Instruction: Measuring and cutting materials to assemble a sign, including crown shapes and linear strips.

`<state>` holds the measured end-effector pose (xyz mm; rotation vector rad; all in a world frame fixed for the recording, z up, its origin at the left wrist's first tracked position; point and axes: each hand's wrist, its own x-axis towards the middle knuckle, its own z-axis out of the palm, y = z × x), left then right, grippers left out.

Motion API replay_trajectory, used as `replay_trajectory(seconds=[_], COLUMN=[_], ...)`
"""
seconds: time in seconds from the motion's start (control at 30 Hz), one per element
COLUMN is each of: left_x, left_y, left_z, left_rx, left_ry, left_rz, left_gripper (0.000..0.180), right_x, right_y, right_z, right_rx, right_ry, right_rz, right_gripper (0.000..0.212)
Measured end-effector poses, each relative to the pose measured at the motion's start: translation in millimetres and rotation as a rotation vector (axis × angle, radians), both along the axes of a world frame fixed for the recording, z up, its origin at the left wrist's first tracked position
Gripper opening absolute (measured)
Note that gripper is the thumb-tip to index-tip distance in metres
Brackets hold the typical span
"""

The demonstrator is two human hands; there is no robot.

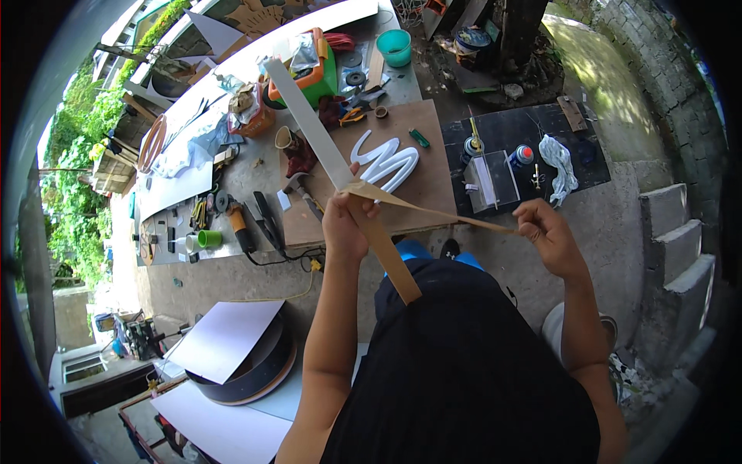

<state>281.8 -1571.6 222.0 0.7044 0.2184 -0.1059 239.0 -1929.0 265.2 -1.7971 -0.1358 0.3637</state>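
Observation:
My left hand [345, 232] is closed round the middle of a long flat strip [313, 127], held slantwise over the table's near edge. Beyond the hand the strip's face is bare white; its near end is still covered by brown paper. From beside my left hand, a loose ribbon of brown backing paper [433, 212] runs off to the right, partly twisted. My right hand [547, 236] pinches the free end of that ribbon, well apart from the strip. On the brown board [421, 197] just past my hands lies a glossy white curvy cutout [386, 162].
A hammer [305, 189], an angle grinder [238, 228] and a green cup [207, 239] lie left of the board. Farther back stands an orange-and-green crate [321, 85]. Spray cans [522, 157] and a clear box [493, 182] occupy a black panel at right. Concrete steps [680, 240] rise beyond.

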Motion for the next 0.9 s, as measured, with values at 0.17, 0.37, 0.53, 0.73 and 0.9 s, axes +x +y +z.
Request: replay_trajectory(seconds=[0.17,0.37,0.53,0.73,0.9], left_x=[26,29,1,-13,-14], left_y=[-1,11,-15,-44,-45], left_z=[34,47,47,43,31], left_rx=[-0.012,0.097,0.335,0.358,0.484], left_ry=[-0.031,-0.183,-0.077,-0.106,-0.180], left_rz=[-0.011,0.005,0.009,-0.109,-0.080], left_gripper=[0.056,0.055,0.058,0.056,0.056], right_x=[23,32,39,38,42], right_y=[28,50,68,147,171], right_z=[2,3,1,30,-5], right_rx=[-0.115,-0.382,-0.661,-0.187,-0.138], right_ry=[-0.174,-0.347,-0.588,-0.783,-0.792], right_rz=[-0.018,0.000,-0.116,0.068,0.035], right_gripper=[0.032,0.039,0.053,0.058,0.038])
